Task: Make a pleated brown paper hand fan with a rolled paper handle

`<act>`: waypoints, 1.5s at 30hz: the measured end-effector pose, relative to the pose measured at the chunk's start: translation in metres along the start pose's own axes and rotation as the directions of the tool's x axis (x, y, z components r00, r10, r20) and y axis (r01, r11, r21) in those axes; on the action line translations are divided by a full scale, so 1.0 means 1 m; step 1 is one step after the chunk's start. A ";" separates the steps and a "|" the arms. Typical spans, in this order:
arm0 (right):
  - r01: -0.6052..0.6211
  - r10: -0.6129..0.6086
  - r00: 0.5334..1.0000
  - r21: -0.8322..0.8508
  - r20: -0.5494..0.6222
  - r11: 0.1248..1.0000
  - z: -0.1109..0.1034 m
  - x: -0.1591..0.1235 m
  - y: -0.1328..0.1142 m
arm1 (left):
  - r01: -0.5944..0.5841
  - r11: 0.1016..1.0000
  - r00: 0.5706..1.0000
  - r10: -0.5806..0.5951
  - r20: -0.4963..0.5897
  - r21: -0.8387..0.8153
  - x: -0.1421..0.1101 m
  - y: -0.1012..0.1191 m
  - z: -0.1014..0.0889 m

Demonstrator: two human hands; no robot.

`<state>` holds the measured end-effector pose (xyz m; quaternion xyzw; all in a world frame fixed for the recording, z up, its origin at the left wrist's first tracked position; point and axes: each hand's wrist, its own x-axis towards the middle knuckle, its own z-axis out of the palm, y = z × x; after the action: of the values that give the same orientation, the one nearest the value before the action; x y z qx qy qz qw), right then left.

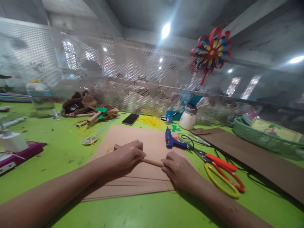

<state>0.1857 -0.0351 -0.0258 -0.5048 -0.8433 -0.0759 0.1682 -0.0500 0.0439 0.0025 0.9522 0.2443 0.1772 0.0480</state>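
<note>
Both hands grip a thin rolled tube of brown paper (153, 162) that lies crosswise over a stack of brown paper sheets (123, 187). My left hand (129, 155) is closed around its left part, and a short end pokes out past the wrist side. At the right end, my right hand (177, 167) pinches the tube between thumb and fingers. Just beyond my right hand lies a blue glue gun (173, 141). Scissors (222, 174) with one red and one yellow handle rest to the right of it.
A phone (130, 119), yellow paper shreds (150, 121) and a white jar (188, 117) stand along the back. Brown cardboard (251, 155) and a green basket (263, 138) are at right. At left are a purple power strip (26, 155), paper rolls (93, 118) and a plastic cup (42, 103).
</note>
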 end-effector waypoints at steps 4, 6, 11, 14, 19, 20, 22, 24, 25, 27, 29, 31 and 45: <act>-0.010 0.009 1.000 -0.043 -0.027 0.999 0.006 0.002 0.001 | 0.019 1.000 1.000 -0.019 -0.007 0.011 -0.002 -0.002 0.002; -0.004 0.003 1.000 -0.062 -0.029 0.998 0.009 0.003 0.003 | 0.034 0.999 0.999 -0.034 0.005 0.007 -0.002 -0.004 0.002; 0.020 -0.020 1.000 -0.058 -0.002 0.998 0.012 0.002 0.009 | 0.032 0.998 0.999 -0.030 0.030 -0.047 0.005 -0.012 0.006; 0.017 -0.016 1.000 -0.041 0.016 0.999 0.011 0.002 0.010 | 0.106 0.988 0.994 -0.106 0.003 -0.113 0.009 -0.018 0.008; -0.011 0.011 1.000 0.008 0.027 1.000 0.010 0.004 0.012 | 0.148 0.983 0.989 -0.147 0.015 -0.108 0.014 -0.025 0.001; -0.019 0.018 0.999 0.026 0.029 0.999 0.009 0.004 0.013 | 0.147 0.984 0.989 -0.146 0.012 -0.100 0.015 -0.026 -0.003; -0.036 0.033 0.999 0.072 0.035 0.997 0.008 0.005 0.015 | 0.142 0.986 0.990 -0.143 -0.014 -0.083 0.016 -0.025 -0.012; -0.054 0.049 0.998 0.127 0.042 0.990 0.007 0.006 0.016 | 0.104 0.994 0.989 -0.106 -0.101 -0.025 0.015 -0.018 -0.021; -0.063 0.057 0.997 0.157 0.044 0.986 0.006 0.006 0.017 | 0.061 0.998 0.985 -0.057 -0.162 0.025 0.013 -0.012 -0.023; -0.082 0.074 0.996 0.222 0.047 0.972 0.004 0.005 0.018 | -0.045 0.992 0.967 0.073 -0.245 0.117 0.008 0.004 -0.024; -0.101 0.091 0.995 0.289 0.049 0.952 0.001 0.005 0.017 | -0.175 0.981 0.974 0.185 -0.130 0.085 0.000 0.021 -0.019; -0.124 0.114 0.992 0.354 0.049 0.927 -0.001 0.005 0.017 | -0.253 0.966 0.967 0.255 -0.026 0.053 -0.008 0.033 -0.011; -0.324 0.410 0.900 0.860 0.151 0.394 -0.015 0.007 0.028 | 0.120 0.867 0.992 -0.117 0.036 -0.484 -0.007 0.027 -0.006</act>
<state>0.2101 -0.0205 -0.0104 -0.5183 -0.6231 0.3778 0.4476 -0.0459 0.0166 0.0111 0.8933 0.2500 0.2269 0.2966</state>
